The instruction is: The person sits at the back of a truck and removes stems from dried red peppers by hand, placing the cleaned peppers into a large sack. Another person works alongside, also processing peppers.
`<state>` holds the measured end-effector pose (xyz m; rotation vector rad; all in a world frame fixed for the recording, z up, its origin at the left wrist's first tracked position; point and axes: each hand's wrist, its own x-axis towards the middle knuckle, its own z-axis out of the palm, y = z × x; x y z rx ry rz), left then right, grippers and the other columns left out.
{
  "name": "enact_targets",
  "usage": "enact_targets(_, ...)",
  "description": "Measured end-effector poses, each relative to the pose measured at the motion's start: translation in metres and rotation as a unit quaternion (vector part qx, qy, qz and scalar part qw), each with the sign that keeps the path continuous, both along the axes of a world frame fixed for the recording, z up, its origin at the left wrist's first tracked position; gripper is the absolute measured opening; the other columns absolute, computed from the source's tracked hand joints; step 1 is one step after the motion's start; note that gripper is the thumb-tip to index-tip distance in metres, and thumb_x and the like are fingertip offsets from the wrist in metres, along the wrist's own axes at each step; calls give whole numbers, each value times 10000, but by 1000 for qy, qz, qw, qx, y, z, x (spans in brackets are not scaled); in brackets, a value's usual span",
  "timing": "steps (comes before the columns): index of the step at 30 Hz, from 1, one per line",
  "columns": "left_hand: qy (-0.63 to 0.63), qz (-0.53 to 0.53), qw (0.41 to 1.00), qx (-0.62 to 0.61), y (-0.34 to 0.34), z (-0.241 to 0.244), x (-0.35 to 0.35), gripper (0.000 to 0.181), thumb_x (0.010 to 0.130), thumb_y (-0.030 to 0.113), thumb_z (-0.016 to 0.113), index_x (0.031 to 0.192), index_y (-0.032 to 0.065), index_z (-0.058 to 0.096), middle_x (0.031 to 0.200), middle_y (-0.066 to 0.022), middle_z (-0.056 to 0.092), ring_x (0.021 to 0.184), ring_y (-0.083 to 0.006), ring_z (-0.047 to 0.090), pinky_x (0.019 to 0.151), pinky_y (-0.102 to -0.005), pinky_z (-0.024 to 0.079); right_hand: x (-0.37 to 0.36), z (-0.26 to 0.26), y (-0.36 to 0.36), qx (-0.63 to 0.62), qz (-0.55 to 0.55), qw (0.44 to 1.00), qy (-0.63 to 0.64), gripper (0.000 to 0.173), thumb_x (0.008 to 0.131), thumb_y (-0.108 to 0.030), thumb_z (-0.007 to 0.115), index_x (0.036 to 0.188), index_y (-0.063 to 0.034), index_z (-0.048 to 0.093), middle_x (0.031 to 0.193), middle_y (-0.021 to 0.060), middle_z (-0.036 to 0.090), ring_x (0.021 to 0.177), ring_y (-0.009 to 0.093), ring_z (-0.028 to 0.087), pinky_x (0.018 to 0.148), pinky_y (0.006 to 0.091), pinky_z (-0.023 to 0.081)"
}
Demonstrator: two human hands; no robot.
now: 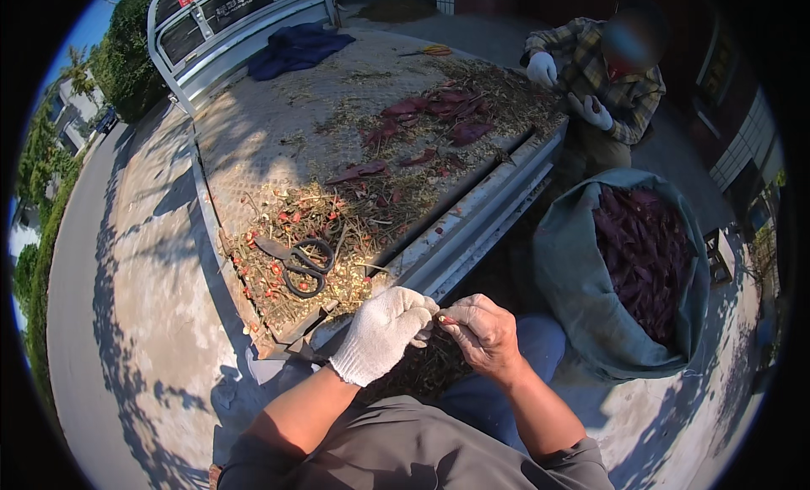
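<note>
My left hand, in a white knit glove, has its fingertips pinched together above the corner of a flatbed truck's bed. Whether anything sits between those fingertips is hidden. Beside it my bare right hand pinches a small red pepper piece, and the fingertips of both hands meet or nearly meet. Black-handled scissors lie on a litter of dry stems, seeds and red scraps, ahead and left of my hands. Farther up the bed are several dark red dried peppers.
To my right stands a green fabric sack full of dark red dried peppers. A co-worker in a plaid shirt and white gloves is at the bed's far right side. Dark blue cloth and orange-handled scissors lie farther back.
</note>
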<state>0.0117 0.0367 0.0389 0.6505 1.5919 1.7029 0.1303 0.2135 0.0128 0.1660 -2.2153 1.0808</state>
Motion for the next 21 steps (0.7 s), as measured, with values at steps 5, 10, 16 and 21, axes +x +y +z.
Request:
enact_targets(5,219,-68,964,-132,-16,14,-15,230,928,46,776,1134,-43,724,1023,-97,740,890,-130,707,787,-300,591,10,4,-5,-357,135,901,-206,187,1083,-210,650,1034,-30,671,761,-18,549,632,99,459,575,272,371)
enact_targets(10,326,-83,941,22,-13,14,-22,320,924,106,801,1224,9,747,994,-99,766,939,-201,740,851,-332,595,8,13,-7,-483,248,783,-302,333,1125,-348,584,1014,-40,646,729,-61,470,609,49,355,545,246,276)
enact_targets(16,367,-50,928,-49,-7,26,-31,135,955,156,747,967,23,769,947,-143,764,901,-291,748,815,-387,585,16,23,11,-416,263,784,-377,412,1123,-423,575,939,-63,651,702,-78,436,620,37,364,550,243,298)
enact_targets(21,478,97,830,-271,9,38,-107,198,913,231,742,919,41,797,958,-188,761,914,-367,743,816,-460,581,68,59,96,-146,-128,948,-254,283,1069,-272,643,1017,6,664,753,32,551,692,152,513,637,319,436)
